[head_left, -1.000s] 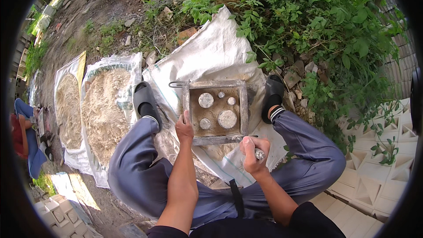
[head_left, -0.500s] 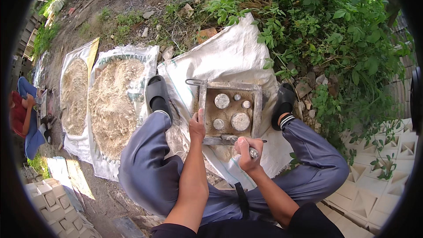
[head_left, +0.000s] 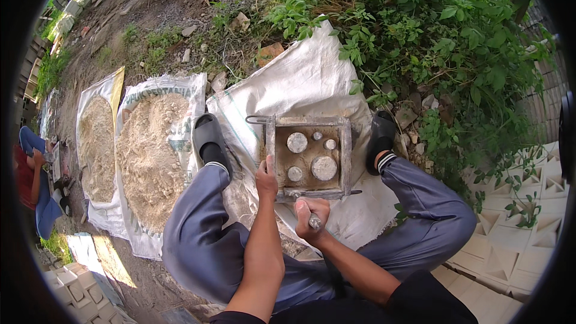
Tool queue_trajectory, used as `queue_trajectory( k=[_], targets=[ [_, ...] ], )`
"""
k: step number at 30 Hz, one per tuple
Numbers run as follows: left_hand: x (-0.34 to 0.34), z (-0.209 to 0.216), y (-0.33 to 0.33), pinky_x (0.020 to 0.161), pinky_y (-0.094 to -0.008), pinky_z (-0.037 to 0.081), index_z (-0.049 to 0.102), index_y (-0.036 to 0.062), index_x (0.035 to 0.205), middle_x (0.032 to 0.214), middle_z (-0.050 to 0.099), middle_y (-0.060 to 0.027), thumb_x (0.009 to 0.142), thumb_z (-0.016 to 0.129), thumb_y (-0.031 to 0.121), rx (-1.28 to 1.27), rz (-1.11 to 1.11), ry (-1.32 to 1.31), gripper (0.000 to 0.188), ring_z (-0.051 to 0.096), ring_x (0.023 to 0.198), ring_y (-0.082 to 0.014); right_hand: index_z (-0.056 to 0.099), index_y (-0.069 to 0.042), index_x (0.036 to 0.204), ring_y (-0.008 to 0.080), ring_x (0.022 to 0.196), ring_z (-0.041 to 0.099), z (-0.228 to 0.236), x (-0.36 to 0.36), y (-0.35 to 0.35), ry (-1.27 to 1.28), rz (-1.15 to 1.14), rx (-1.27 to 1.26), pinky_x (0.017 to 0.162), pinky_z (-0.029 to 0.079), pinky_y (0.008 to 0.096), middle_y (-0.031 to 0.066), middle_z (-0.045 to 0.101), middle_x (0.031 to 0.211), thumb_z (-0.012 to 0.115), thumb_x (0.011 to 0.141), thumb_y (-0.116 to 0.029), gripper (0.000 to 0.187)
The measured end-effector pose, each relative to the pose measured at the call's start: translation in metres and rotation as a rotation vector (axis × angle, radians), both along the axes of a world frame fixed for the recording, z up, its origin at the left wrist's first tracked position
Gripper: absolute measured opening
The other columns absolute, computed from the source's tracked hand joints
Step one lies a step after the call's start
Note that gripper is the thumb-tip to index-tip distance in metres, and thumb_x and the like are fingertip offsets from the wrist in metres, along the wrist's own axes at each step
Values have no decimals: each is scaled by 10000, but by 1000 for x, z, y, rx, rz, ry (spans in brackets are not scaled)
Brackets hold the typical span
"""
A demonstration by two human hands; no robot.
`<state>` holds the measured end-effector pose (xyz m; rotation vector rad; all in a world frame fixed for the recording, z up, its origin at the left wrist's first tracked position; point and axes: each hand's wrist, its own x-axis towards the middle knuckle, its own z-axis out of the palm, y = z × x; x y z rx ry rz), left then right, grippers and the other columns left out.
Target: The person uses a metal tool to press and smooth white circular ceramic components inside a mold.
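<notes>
A square wooden mould frame (head_left: 309,121) lies on a white woven sack (head_left: 300,78) between my feet. Inside it, pale round discs of different sizes, such as the largest disc (head_left: 324,168), sit in brownish material. My left hand (head_left: 267,180) is closed on the frame's left side, near its lower corner. In my right hand (head_left: 312,216) is a narrow hand tool with a silvery handle (head_left: 315,221). This fist is just below the frame's near edge; the tool's working end is mostly hidden by the hand.
Two opened sacks bear heaps of pale powder, a larger heap (head_left: 153,156) and a smaller heap (head_left: 97,144), on the left. Leafy plants (head_left: 444,42) crowd the right. Patterned pale blocks (head_left: 516,234) stand at lower right. Another person (head_left: 36,174) sits far left.
My right hand has moved left along the frame's near edge with the tool, from near the right corner toward the middle. My left hand keeps its grip on the frame.
</notes>
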<state>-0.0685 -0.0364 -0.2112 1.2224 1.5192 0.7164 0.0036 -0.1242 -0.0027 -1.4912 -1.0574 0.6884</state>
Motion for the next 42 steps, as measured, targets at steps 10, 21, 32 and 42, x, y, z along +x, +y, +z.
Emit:
queue_trajectory(
  k=[10, 21, 32, 42],
  targets=[
    [-7, -11, 0, 828, -370, 439, 637, -24, 1072, 900, 648, -195, 990, 394, 509, -131, -26, -151, 592, 591, 860, -280, 448, 4, 556, 202, 386, 403, 3, -4, 2, 74, -2, 34, 424, 308, 355, 100, 398, 485, 507, 847, -11, 297],
    [-18, -13, 2, 834, -334, 430, 611, -37, 1124, 909, 631, -169, 993, 401, 513, -80, -13, -248, 603, 550, 853, -215, 423, 6, 548, 163, 399, 381, 32, 3, 16, 141, -25, 40, 427, 291, 345, 103, 365, 485, 506, 861, -24, 325],
    [4, 14, -3, 703, -482, 451, 651, 3, 894, 815, 659, -225, 946, 491, 480, 171, 23, 414, 505, 618, 756, -416, 419, 5, 561, 186, 386, 405, 14, 48, -33, 72, 7, 81, 422, 288, 339, 94, 397, 487, 497, 854, -29, 306],
    [14, 22, -4, 753, -511, 461, 648, 0, 866, 824, 648, -272, 920, 493, 546, 190, 31, 560, 571, 618, 809, -448, 386, -8, 528, 142, 373, 365, -8, 91, -54, -3, -88, 0, 411, 262, 328, 51, 360, 458, 484, 861, -58, 350]
  ],
)
